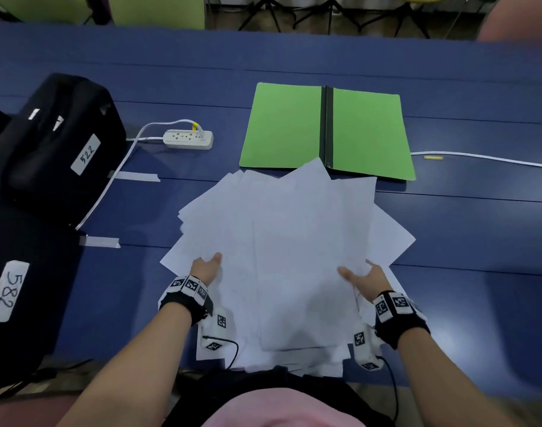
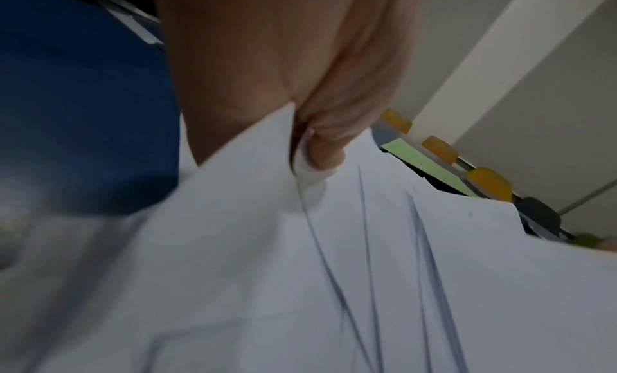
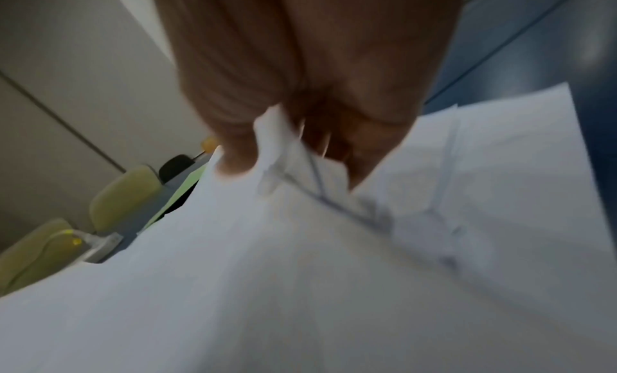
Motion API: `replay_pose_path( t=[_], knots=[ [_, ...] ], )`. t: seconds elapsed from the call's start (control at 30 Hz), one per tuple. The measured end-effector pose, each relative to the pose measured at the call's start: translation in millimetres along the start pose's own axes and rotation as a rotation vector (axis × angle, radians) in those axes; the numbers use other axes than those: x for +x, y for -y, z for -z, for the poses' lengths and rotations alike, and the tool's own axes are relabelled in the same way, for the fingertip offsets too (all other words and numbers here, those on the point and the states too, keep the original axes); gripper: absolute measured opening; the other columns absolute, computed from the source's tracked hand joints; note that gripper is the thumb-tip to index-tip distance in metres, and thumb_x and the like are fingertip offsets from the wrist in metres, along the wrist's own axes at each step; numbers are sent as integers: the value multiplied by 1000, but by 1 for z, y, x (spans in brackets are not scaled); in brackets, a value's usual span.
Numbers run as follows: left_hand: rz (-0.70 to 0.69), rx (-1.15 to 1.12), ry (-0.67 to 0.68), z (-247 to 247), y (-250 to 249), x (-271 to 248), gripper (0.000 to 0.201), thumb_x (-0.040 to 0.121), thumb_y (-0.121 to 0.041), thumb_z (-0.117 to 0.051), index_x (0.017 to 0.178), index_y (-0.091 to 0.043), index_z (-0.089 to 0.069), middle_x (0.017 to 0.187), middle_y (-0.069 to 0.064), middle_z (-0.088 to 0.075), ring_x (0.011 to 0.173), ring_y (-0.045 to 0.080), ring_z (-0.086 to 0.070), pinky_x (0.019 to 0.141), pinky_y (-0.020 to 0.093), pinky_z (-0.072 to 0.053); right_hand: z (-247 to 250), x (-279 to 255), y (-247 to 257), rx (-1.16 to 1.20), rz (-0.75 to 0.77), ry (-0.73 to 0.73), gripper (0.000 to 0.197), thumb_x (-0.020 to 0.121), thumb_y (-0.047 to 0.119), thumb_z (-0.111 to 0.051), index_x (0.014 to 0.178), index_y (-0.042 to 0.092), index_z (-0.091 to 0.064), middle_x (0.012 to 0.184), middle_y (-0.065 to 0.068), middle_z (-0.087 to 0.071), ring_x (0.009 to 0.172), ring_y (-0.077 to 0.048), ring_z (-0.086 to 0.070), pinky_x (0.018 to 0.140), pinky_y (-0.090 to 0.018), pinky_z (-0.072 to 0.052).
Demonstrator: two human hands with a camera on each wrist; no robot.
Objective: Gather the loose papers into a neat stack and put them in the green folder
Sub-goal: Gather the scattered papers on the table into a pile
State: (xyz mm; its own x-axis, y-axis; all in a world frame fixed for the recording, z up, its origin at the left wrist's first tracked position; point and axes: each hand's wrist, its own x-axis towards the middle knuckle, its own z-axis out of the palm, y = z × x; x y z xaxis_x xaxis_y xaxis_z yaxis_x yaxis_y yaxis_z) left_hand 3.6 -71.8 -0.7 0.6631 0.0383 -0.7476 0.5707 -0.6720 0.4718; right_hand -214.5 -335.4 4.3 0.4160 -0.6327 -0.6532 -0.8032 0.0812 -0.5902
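Several white papers (image 1: pixel 294 248) lie fanned in a messy pile on the blue table, their far corners overlapping the near edge of the green folder (image 1: pixel 365 131). The folder lies open and flat, with a black spine down its middle. My left hand (image 1: pixel 206 268) grips the pile's left side, thumb on top and fingers underneath. In the left wrist view the thumb (image 2: pixel 325 151) pinches the papers (image 2: pixel 367 246). My right hand (image 1: pixel 363 277) grips the pile's right side the same way, with the papers (image 3: pixel 300 246) between thumb and fingers in the right wrist view.
A white power strip (image 1: pixel 188 138) with its cable lies left of the folder. Two black cases (image 1: pixel 54 143) with number labels stand at the left. A white cable (image 1: pixel 485 157) runs along the table at the right. Green chairs (image 1: pixel 152 7) stand beyond the table's far edge.
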Motion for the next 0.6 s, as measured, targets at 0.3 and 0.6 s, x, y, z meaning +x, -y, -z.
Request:
replay_pose_path(
  t=[0.3, 0.6],
  knots=[
    [9, 71, 29, 11, -7, 7, 38, 92, -24, -55, 114, 6, -45, 73, 11, -51, 67, 27, -55, 64, 31, -44, 5, 9, -3, -82, 76, -359, 24, 96, 16, -45, 85, 2, -60, 79, -20, -56, 79, -31, -44, 62, -29, -35],
    [22, 18, 132, 17, -19, 0, 71, 87, -37, -62, 137, 4, -32, 128, 17, -51, 106, 33, -54, 84, 33, -48, 12, 11, 9, -118, 82, -438, 13, 85, 22, -66, 93, 12, -62, 89, -5, -60, 81, -25, -55, 66, -29, -40]
  ],
)
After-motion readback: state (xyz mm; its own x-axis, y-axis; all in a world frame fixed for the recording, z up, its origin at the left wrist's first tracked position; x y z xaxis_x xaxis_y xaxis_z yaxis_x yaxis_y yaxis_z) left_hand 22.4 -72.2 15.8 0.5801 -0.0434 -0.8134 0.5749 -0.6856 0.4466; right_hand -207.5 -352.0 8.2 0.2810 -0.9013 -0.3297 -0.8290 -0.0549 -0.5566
